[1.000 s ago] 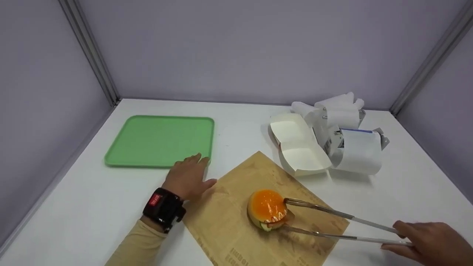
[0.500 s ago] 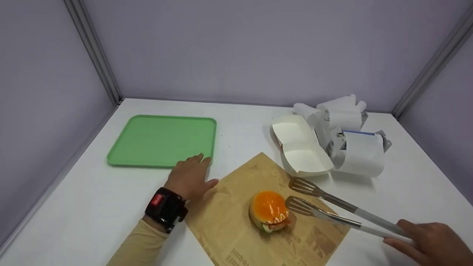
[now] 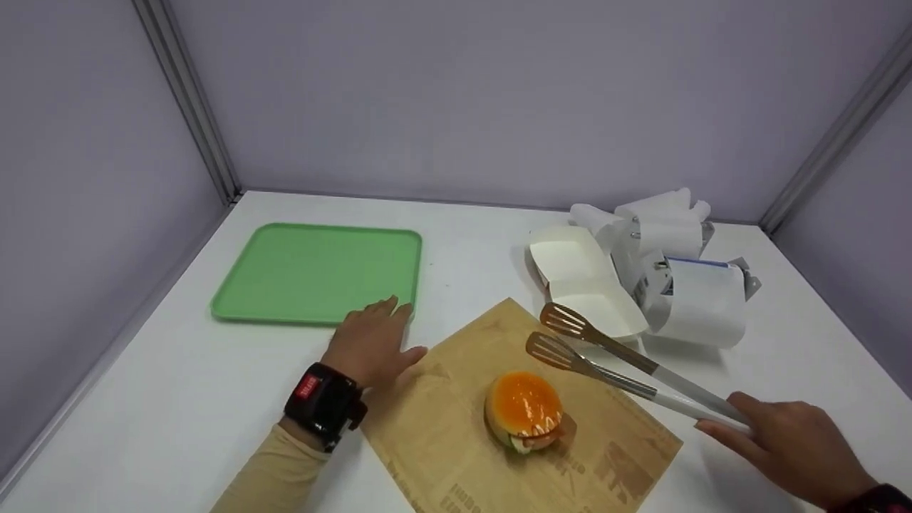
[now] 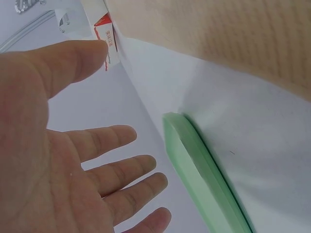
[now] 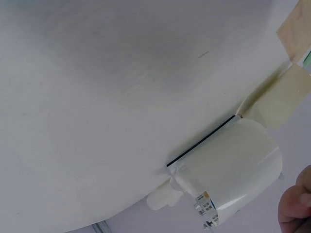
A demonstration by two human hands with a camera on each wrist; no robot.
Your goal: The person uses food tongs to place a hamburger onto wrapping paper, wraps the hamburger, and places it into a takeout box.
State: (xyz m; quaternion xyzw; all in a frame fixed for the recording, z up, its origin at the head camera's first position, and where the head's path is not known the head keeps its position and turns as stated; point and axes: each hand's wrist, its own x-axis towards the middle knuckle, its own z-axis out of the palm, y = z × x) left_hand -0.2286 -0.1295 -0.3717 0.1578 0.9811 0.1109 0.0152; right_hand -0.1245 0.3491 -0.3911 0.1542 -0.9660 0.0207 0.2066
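Note:
My left hand (image 3: 370, 345) lies with fingers spread at the near right corner of a green tray (image 3: 320, 274). In the left wrist view its palm (image 4: 63, 174) is empty, and the tray's edge (image 4: 194, 174) shows beside the fingertips. My right hand (image 3: 791, 442) grips the white handles of metal tongs (image 3: 620, 381). The slotted tong heads stand apart over the paper's far corner, beyond a burger (image 3: 527, 406) with a glossy orange-topped bun. That burger sits on brown printed paper (image 3: 442, 427). Only part of the right hand (image 5: 296, 201) shows in the right wrist view.
An unfolded white carton (image 3: 566, 256) stands behind the paper, partly overlapped by the tongs. White curved holders (image 3: 705, 303) crowd against its right side; one holder (image 5: 233, 170) fills much of the right wrist view. Pale panels (image 3: 463, 107) wall in the white table.
The tongs have left the burger's side and moved up and away over the paper's far corner, towards the carton. The right hand has shifted left and away from me; the left hand stays put.

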